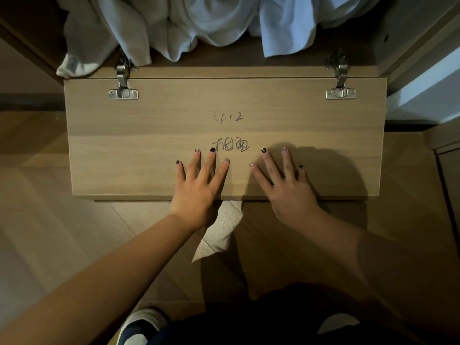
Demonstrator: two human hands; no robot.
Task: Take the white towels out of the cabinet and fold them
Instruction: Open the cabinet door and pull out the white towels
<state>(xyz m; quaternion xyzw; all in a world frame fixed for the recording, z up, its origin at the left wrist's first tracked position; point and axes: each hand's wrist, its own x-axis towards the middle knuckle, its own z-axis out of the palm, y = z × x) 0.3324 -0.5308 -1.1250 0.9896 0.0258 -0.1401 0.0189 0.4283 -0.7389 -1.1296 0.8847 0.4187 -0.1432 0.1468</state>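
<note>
Both hands lie flat, fingers spread, gripping nothing, on the inner face of the dropped-open cabinet door point(149, 150). The left hand point(199, 185) and the right hand point(286, 188) sit near the door's front edge, side by side and apart, palms overhanging that edge; the nails are painted, several dark.

The white towels point(199, 23) are at the far side of the door, just past its hinged edge, heaped loosely inside the cabinet opening. They are crumpled and unfolded, with deep creases; the right-hand part looks bluish-white in the light, and the left end spills out over the door's far left corner.

Written by hand on the door between the fingers and the hinges is "412" point(229, 117), and beneath it, just beyond the fingertips, a few handwritten characters point(230, 146) that I cannot read with certainty.

Two metal hinges, the left hinge point(123, 83) and the right hinge point(340, 82), fasten the door's far edge. Below the door is wood-pattern floor point(62, 220) and a white and dark shoe point(139, 324).
</note>
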